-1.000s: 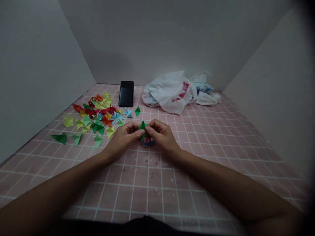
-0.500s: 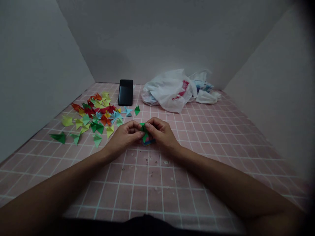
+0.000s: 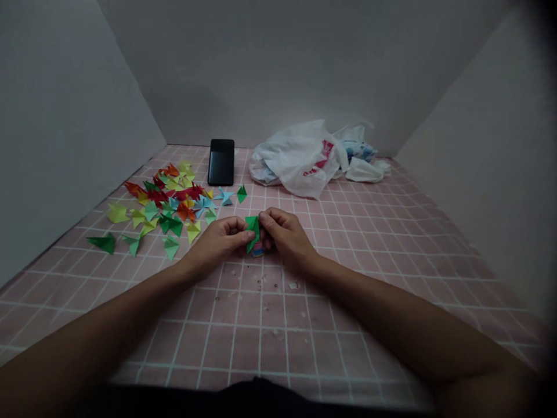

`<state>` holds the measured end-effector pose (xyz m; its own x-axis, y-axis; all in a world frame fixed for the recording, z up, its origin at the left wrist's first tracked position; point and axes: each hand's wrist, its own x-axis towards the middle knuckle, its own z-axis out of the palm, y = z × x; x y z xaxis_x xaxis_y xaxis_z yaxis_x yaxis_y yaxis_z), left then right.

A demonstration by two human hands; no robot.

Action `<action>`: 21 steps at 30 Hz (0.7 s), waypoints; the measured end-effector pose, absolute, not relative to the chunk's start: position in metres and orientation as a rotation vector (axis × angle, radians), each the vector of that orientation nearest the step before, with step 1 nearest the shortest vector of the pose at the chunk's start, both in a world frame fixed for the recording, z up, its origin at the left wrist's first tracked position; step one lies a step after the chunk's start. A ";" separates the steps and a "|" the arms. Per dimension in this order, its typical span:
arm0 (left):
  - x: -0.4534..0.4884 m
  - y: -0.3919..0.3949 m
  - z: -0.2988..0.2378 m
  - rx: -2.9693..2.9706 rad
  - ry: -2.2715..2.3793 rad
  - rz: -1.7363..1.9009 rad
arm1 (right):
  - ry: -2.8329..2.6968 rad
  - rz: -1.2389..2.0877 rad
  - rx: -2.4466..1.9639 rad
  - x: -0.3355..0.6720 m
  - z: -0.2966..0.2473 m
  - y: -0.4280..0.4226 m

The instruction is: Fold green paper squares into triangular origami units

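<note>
A small folded piece of green origami paper (image 3: 253, 231) is held up between my two hands near the middle of the table. My left hand (image 3: 226, 238) pinches its left side between thumb and fingers. At its upper right edge, my right hand (image 3: 281, 232) has thumb and forefinger closed on the paper. Under the hands, partly hidden, lies a small stack of coloured paper (image 3: 258, 251). To the left spreads a heap of folded paper cranes (image 3: 174, 194) in red, orange, yellow, green and light blue.
A black phone (image 3: 221, 162) lies at the back. Right of it is a crumpled white plastic bag (image 3: 300, 159) with red print, beside a blue-and-white packet (image 3: 360, 152). Small scraps (image 3: 293, 285) dot the pink checked tablecloth (image 3: 243, 348). Pale walls enclose three sides.
The green paper has turned so a broader, flatter face shows. My right thumb has shifted slightly right and up along its edge; my left hand keeps its pinch.
</note>
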<state>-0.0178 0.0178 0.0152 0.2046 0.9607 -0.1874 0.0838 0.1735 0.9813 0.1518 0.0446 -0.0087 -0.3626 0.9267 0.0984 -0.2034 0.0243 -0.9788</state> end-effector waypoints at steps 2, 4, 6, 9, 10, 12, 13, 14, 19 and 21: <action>-0.017 0.019 0.014 1.175 1.166 0.879 | -1.358 1.533 -0.797 0.152 -0.007 0.045; -0.017 0.019 0.014 1.164 1.156 0.875 | -1.347 1.553 -0.799 0.152 -0.006 0.045; -0.017 0.019 0.014 1.150 1.149 0.884 | -1.320 1.573 -0.811 0.151 -0.006 0.045; -0.017 0.017 0.015 1.131 1.110 0.867 | -1.294 1.554 -0.832 0.150 -0.007 0.046; -0.017 0.017 0.015 1.133 1.097 0.854 | -1.297 1.543 -0.833 0.151 -0.008 0.046; -0.017 0.016 0.017 1.150 1.093 0.847 | -1.314 1.534 -0.822 0.151 -0.010 0.048; -0.017 0.016 0.017 1.159 1.101 0.856 | -1.327 1.536 -0.812 0.152 -0.011 0.048; -0.017 0.016 0.018 1.165 1.110 0.871 | -1.341 1.539 -0.802 0.152 -0.011 0.049; -0.019 0.018 0.016 1.201 1.092 0.918 | -1.326 1.615 -0.764 0.153 -0.009 0.049; -0.018 0.019 0.014 1.208 1.081 0.929 | -1.302 1.638 -0.761 0.152 -0.009 0.049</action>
<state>-0.0183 0.0186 0.0143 0.2472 0.9591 -0.1379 0.0085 0.1401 0.9901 0.1519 0.0488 -0.0090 -0.4218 0.9048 0.0589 -0.2618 -0.0594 -0.9633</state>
